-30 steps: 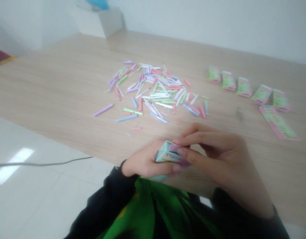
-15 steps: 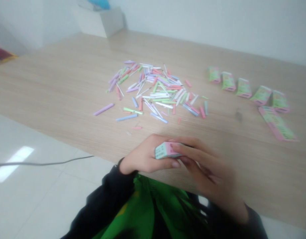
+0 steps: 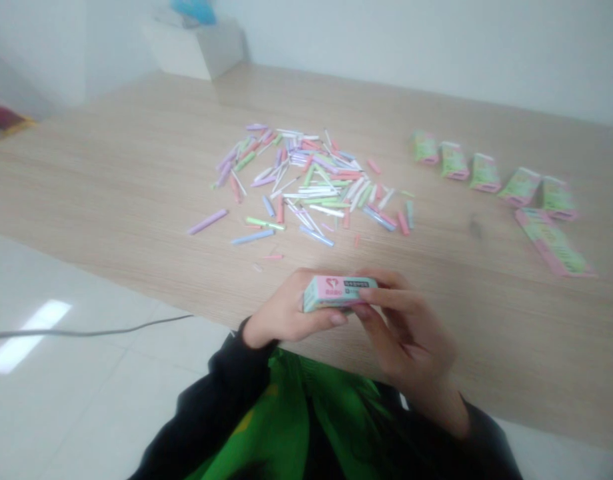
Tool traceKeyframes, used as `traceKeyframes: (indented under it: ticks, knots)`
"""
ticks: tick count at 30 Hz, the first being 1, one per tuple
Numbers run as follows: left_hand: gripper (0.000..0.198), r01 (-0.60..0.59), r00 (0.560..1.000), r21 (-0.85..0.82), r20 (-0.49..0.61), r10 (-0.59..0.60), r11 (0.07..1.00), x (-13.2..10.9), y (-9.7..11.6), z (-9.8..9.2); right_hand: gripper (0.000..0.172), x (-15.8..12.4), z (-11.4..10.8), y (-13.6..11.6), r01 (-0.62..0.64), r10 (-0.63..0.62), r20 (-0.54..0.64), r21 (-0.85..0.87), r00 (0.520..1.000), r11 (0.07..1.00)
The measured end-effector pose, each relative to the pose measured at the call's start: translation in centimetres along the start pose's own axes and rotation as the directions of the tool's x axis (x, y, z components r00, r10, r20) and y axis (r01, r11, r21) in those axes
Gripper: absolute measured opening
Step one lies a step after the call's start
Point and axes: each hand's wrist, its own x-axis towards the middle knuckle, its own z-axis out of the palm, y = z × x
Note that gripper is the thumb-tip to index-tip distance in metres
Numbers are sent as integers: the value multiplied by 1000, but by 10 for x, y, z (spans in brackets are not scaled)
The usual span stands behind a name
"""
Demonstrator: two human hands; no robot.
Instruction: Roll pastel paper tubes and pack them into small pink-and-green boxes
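Both of my hands hold a small pink and mint box [image 3: 336, 292] just above the near edge of the wooden table [image 3: 111, 173]. My left hand [image 3: 281, 317] wraps its fingers round the box's left end and underside. My right hand [image 3: 406, 330] pinches the box's right end with fingers and thumb. The box lies lengthwise with its printed side facing up. Further out on the table a scattered pile of pastel sticks [image 3: 311, 183] lies spread in pink, green, blue, purple and white.
A row of several small green and pink boxes [image 3: 484, 173] stands at the right, with a flat carton [image 3: 554, 241] lying beside them. A white box [image 3: 196, 47] sits at the far back. A grey cable [image 3: 86, 330] runs across the white floor at left.
The box has been turned in my hands from end-on to lengthwise with its printed face up. My right hand has drawn in closer to my body.
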Motion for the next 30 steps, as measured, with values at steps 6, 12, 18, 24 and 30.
traceKeyframes:
  ticks: [6,12,18,24,30]
  knots:
    - [27,60,998,93,-15,-59,994,-2,1,5,59,23,-7,-11,78,-55,160,-138,986,987]
    - [33,251,968,74,-13,-250,965,-14,-8,4,22,39,-13,8,-75,60,-132,-112,989,991]
    - [39,56,979,-271,-175,-106,961,-18,-7,5,26,37,-41,46,-325,505,-377,447,776,833]
    - [46,42,970,-294,-218,-110,955,-8,-8,21,18,15,-32,50,-521,734,-131,622,667,585]
    - [57,186,920,-435,-239,-312,881,-12,-6,21,28,2,-21,40,-579,777,-102,609,621,543]
